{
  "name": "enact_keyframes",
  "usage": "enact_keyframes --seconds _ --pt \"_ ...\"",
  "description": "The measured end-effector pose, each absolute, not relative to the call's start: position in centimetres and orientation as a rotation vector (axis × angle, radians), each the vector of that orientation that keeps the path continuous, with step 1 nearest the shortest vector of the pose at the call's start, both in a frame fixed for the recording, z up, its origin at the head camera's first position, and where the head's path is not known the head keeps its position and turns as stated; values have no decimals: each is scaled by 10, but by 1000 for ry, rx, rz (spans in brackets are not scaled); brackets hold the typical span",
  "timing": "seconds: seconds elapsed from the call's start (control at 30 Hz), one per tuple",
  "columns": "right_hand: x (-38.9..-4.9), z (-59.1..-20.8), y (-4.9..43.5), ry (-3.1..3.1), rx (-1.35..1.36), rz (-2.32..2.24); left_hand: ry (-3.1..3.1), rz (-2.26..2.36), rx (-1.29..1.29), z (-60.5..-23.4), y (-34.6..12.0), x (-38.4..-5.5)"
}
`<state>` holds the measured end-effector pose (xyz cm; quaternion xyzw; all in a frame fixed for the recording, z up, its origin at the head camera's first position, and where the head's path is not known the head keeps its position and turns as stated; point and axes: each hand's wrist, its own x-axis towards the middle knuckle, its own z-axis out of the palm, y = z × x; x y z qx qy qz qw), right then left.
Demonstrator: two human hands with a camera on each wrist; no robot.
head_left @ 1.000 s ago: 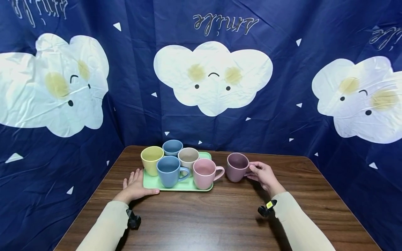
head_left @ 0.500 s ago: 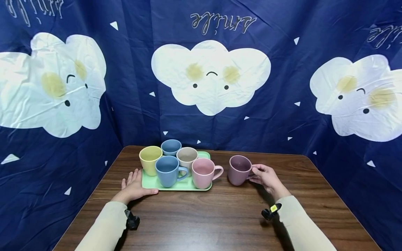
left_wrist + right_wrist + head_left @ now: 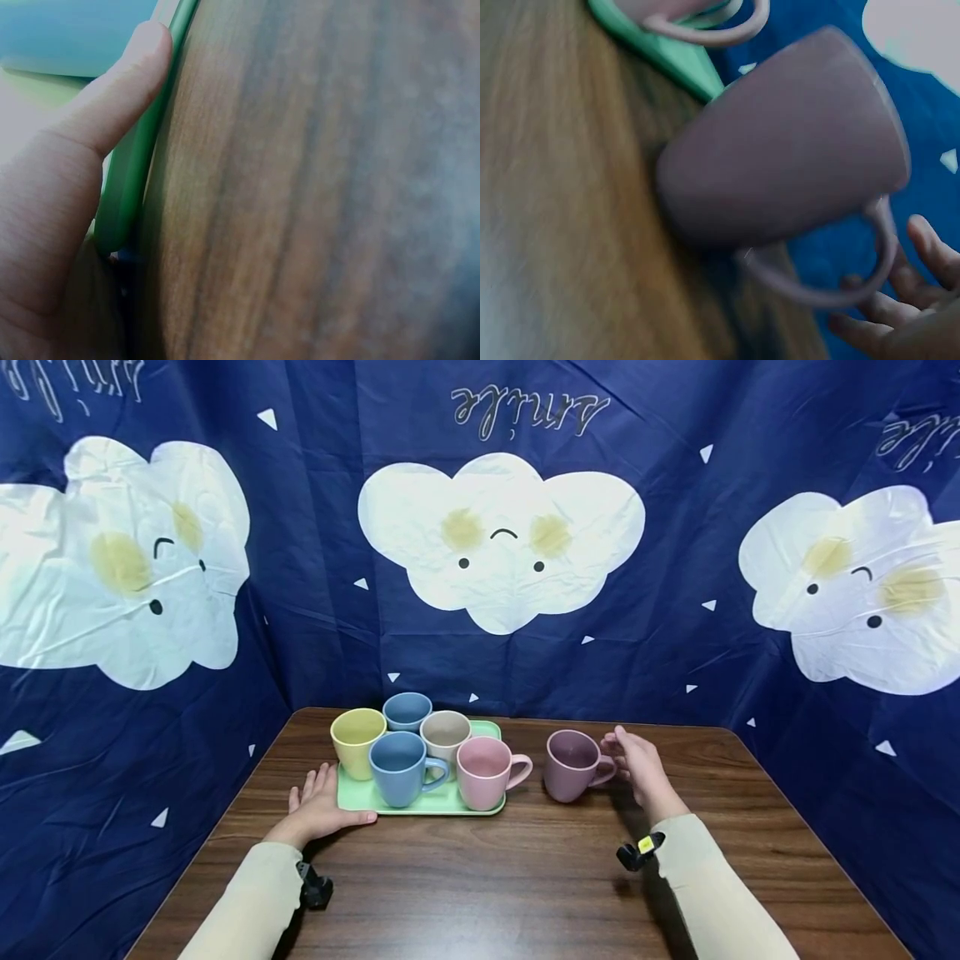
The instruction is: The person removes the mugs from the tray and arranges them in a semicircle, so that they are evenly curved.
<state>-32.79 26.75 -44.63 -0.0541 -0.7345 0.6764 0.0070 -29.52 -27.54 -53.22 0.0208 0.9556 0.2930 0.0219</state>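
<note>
A purple mug (image 3: 572, 768) stands upright on the table, right of the green tray (image 3: 480, 811), its handle turned to the right. Beside that handle is my right hand (image 3: 637, 768), fingers loosely extended and apart from the mug in the right wrist view. My left hand (image 3: 321, 806) rests at the tray's front left corner, its thumb (image 3: 139, 75) along the front edge and the fingers by the left side. On the tray are a yellow mug (image 3: 358, 747), a front blue mug (image 3: 397, 770), a rear blue mug (image 3: 407, 713), a beige mug (image 3: 446, 735) and a pink mug (image 3: 483, 774).
The pink mug's handle juts past the tray's right edge toward the purple mug. Behind the brown wooden table (image 3: 480, 885) hangs a dark blue curtain (image 3: 315, 635) with cloud prints, which also lines both sides.
The purple mug first shifted slightly right and toward me, held by its handle. My right hand has since let go of it and risen beside it. The left hand stays at the tray.
</note>
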Motion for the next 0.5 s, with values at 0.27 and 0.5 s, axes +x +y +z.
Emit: enact_keyframes --seconds 0.27,0.5 --pt "-337 -422 230 -2076 -71 1966 2961 913 68 -532 -276 -295" --pt "-340 -415 200 -2042 -9 1956 2957 919 65 -531 -275 -294"
